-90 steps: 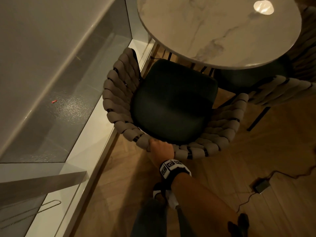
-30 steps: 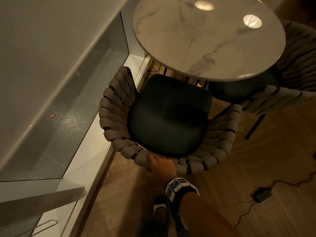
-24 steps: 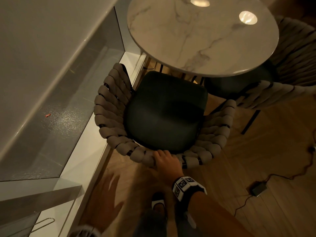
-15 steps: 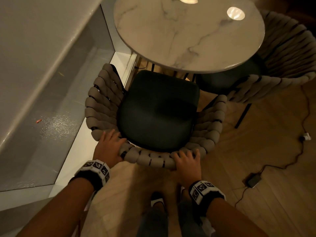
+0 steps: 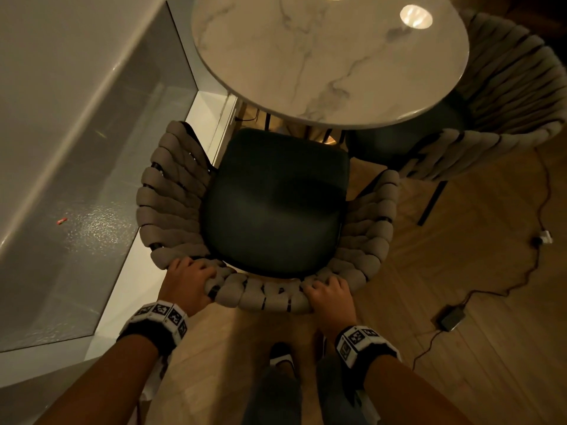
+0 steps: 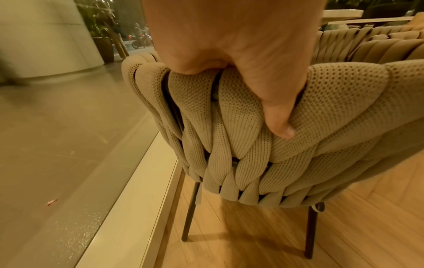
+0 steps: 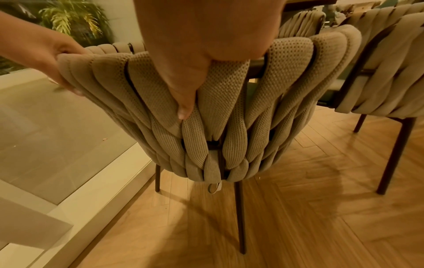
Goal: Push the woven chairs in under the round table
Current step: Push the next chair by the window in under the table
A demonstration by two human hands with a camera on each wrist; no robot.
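A woven beige chair [image 5: 171, 191] with a dark seat cushion stands in front of me, its front edge just short of the round marble table [image 5: 325, 56]. Both hands grip the top of its backrest. My left hand [image 5: 187, 280] holds the left part, thumb [image 6: 277, 116] down the outer weave [image 6: 241, 127]. My right hand [image 5: 329, 294] holds the right part, thumb [image 7: 183, 98] pressed on the back of the weave [image 7: 220, 108]. A second woven chair [image 5: 509, 96] sits at the table's right side, its seat partly under the top.
A white sill [image 5: 129, 286] and glass wall [image 5: 76, 210] run close along the chair's left. On the wooden floor [image 5: 460, 271] to the right lie a black power adapter [image 5: 451, 317] and its cable [image 5: 534, 259]. My feet stand right behind the chair.
My left hand came into view and took hold of the backrest's left part. The right hand slid rightward along the backrest. The chair has shifted little relative to the table.
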